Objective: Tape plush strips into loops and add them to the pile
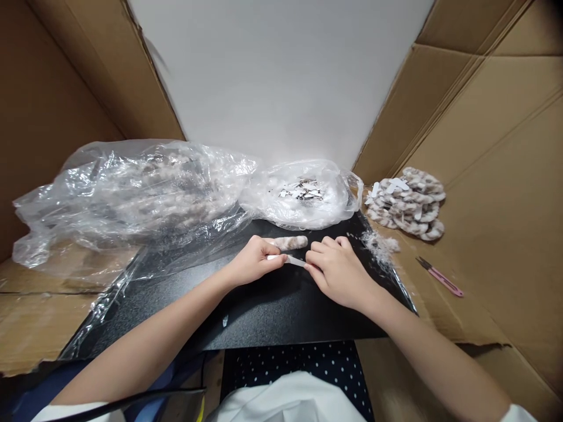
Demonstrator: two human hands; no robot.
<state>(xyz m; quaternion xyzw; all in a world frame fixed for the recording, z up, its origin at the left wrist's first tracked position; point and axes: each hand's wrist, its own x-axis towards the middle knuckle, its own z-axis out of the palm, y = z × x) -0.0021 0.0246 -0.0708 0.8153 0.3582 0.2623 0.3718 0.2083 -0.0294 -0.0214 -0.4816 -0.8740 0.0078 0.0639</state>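
Note:
Over the black tabletop, my left hand (259,259) is closed, thumb pressed on one end of a narrow white strip (295,261). A short furry white-and-brown piece (291,242) sticks out to the right from behind its fingers; whether they grip it too is hidden. My right hand (336,269) pinches the strip's other end between thumb and forefinger, its remaining fingers curled. The strip runs almost level between both hands.
Beyond my hands lie a large clear plastic bag (176,193) of furry material and a smaller bag (264,196) with white and dark bits on it. To the right are a furry pile (422,202) with white tags, loose fluff (380,245) and pink thread snips (444,282). Cardboard walls (505,176) flank the table.

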